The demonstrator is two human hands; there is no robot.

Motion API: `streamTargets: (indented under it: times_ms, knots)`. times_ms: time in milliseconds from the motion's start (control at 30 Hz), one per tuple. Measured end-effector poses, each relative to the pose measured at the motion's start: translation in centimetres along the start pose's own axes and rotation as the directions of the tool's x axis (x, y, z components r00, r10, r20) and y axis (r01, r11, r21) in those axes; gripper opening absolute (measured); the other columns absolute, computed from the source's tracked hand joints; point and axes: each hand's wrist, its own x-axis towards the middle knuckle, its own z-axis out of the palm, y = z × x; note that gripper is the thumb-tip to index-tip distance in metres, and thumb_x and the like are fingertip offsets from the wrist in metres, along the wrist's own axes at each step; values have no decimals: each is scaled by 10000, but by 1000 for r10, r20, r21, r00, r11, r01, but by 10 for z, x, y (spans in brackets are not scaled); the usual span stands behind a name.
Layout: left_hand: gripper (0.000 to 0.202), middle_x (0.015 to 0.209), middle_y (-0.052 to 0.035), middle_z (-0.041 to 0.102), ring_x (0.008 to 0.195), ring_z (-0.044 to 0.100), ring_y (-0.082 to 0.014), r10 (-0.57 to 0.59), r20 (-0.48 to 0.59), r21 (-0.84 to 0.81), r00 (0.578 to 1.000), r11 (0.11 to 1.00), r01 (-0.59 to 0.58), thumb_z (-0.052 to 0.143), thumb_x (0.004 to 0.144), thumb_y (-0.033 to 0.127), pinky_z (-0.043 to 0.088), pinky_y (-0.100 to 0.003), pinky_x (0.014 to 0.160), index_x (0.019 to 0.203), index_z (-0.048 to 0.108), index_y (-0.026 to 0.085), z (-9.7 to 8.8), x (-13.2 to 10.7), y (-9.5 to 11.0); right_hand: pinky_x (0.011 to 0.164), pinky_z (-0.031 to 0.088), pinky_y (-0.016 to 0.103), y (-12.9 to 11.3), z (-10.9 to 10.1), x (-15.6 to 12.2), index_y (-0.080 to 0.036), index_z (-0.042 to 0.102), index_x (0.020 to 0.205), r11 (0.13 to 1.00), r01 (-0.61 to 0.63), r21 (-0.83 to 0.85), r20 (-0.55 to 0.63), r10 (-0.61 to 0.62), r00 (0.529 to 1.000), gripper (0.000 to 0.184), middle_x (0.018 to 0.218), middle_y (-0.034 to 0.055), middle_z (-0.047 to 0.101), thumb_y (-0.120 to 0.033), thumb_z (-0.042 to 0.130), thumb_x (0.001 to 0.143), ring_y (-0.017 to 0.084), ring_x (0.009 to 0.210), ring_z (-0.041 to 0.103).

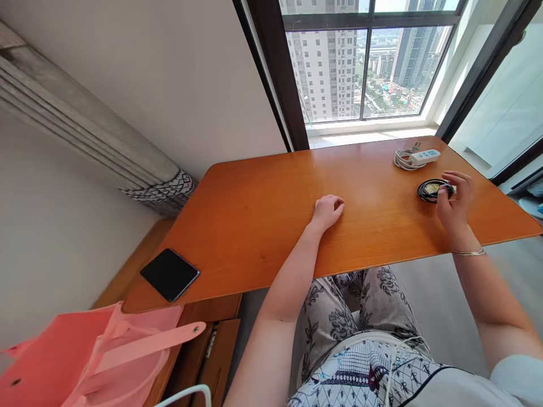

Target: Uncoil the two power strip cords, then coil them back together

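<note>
One black cable coil, one white power strip, at right. My right hand grips the coil; my left hand lies half-curled, empty.

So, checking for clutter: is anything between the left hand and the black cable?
Nothing visible. Only bare table lies between the left hand and the black cable, which the right hand touches; the power strip sits farther back.

Wooden table; phone, power strip, cable

thin silver bangle behind right grip, white short sleeve, black-and-white floral trousers, patterned white top
</note>
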Motion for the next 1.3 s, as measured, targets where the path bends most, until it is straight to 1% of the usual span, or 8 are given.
streamTargets:
  times_ms: [100, 233, 400, 500, 800, 1000, 1100, 1300]
  knots:
    - [147, 1114, -85, 764, 1098, 671, -275, 2, 13, -1, 1000, 1000, -2, 625, 918, 240, 485, -476, 1046, 994, 749, 213, -1, 0, 2, 981, 486, 556, 65, -20, 8, -247, 671, 1000, 966, -211, -152, 48, 220, 974, 248, 1104, 209, 698, -195, 589, 772, 340, 1121, 638]
    - [166, 1129, -98, 761, 1110, 668, -285, -10, 34, -14, 999, 1000, 10, 618, 920, 231, 490, -476, 1040, 1015, 749, 195, -3, 0, 4, 1115, 401, 569, 109, -34, 17, -193, 679, 1086, 830, -378, -410, 251, 501, 828, 511, 1313, 285, 644, -120, 761, 587, 403, 1309, 566]
    - [170, 1132, -88, 759, 1124, 656, -278, -31, 34, -50, 999, 998, 33, 603, 929, 240, 491, -461, 1036, 1015, 744, 204, -6, -2, 4, 1266, 258, 561, 104, -34, 21, -105, 484, 1493, 857, -157, -490, 593, 460, 661, 856, 1604, 250, 439, -333, 757, 715, 422, 1564, 286]
    - [170, 1134, -92, 759, 1127, 654, -277, -41, 23, -60, 999, 997, 42, 604, 926, 239, 491, -458, 1041, 1012, 746, 205, -7, -2, 2, 1259, 291, 551, 104, -26, 27, -113, 444, 1530, 863, -104, -495, 671, 455, 585, 902, 1568, 230, 495, -352, 755, 717, 424, 1548, 327]
    - [172, 1148, -111, 753, 1150, 663, -291, -27, -39, -119, 999, 993, 22, 620, 902, 222, 512, -472, 1036, 1015, 749, 201, -4, 4, -10, 1111, 456, 561, 116, 1, 42, -199, 610, 1347, 923, 17, -384, 752, 303, 586, 794, 1390, 187, 639, -495, 795, 633, 420, 1350, 550]
    - [171, 1128, -122, 747, 1094, 689, -285, 7, -72, -180, 997, 983, -20, 640, 885, 223, 539, -471, 1004, 1021, 740, 196, 2, 5, -16, 1153, 350, 685, 78, 25, 39, -221, 609, 1275, 926, -53, -375, 765, 341, 546, 770, 1288, 146, 721, -533, 849, 613, 422, 1244, 635]
    - [296, 1142, -119, 734, 1041, 700, -255, 9, -139, -246, 990, 968, -43, 661, 869, 218, 562, -441, 964, 1162, 694, 196, 5, 7, -20, 1025, 522, 552, 35, 47, 30, -203, 588, 1296, 953, -111, -283, 802, 299, 517, 792, 1248, 143, 733, -585, 838, 650, 374, 1168, 686]
    - [515, 1295, -146, 651, 1029, 687, -218, 93, -280, -314, 956, 932, -183, 597, 949, 406, 539, -462, 1012, 1413, 507, 203, 10, 8, -23, 1007, 542, 498, -58, 107, 12, -204, 581, 1323, 995, 37, -94, 817, 55, 574, 727, 1332, 157, 691, -564, 824, 739, 357, 1209, 678]
